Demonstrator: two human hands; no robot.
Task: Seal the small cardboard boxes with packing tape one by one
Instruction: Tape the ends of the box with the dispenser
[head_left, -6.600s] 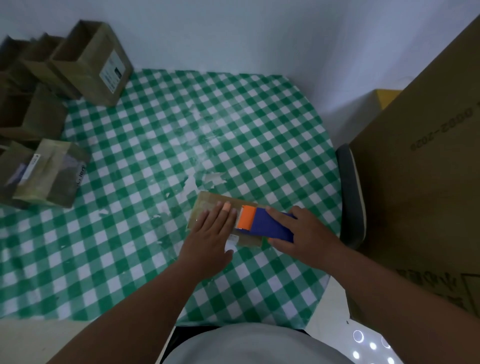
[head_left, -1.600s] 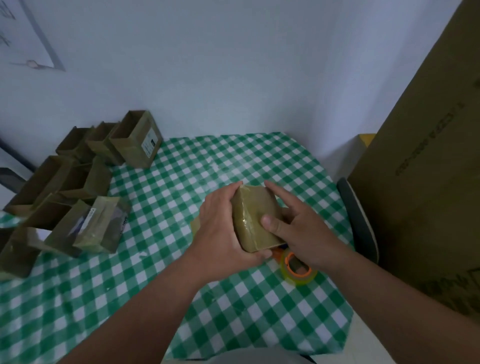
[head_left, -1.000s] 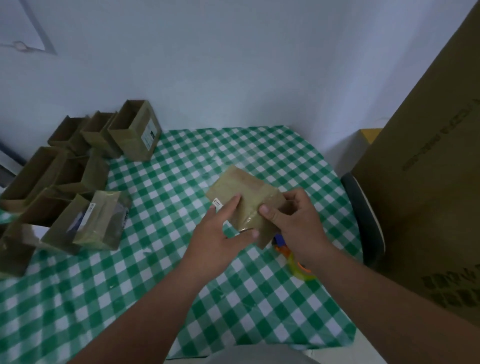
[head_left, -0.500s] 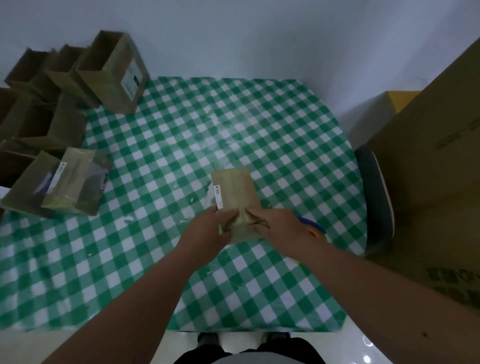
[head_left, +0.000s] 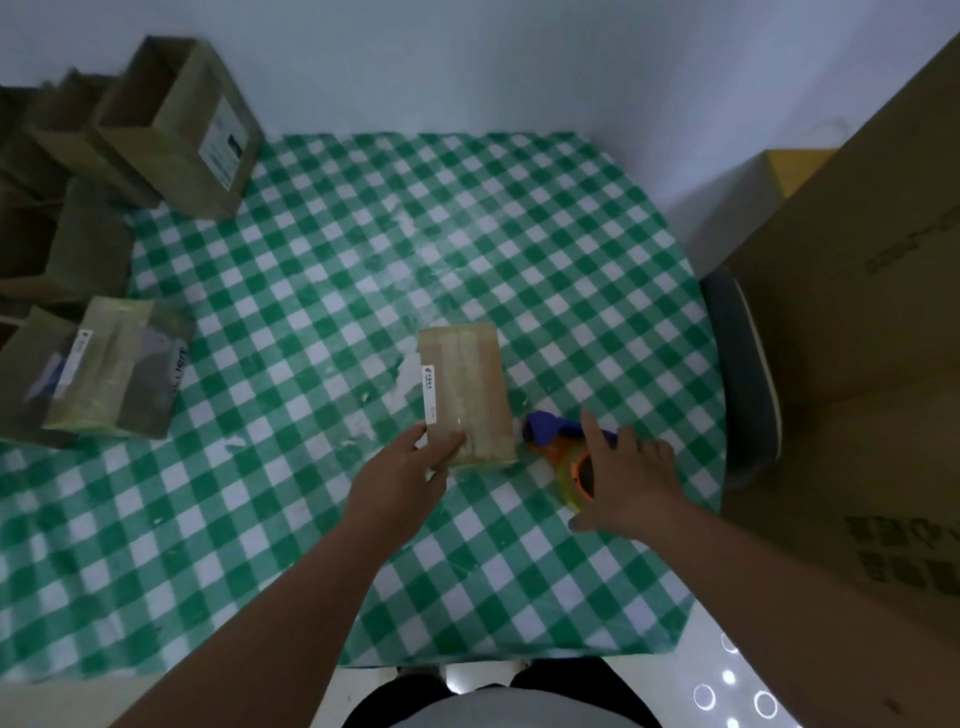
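Cardboard boxes (head_left: 119, 171) beyond checked tablecloth (head_left: 322, 249)

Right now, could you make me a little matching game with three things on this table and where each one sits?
Things:
1. small cardboard box
2. tape dispenser
3. open-topped box

Places:
a. far left corner of the checked tablecloth
b. under the fingers of the left hand
c. beneath the spread right hand

Pairs: 1-b, 2-c, 3-a
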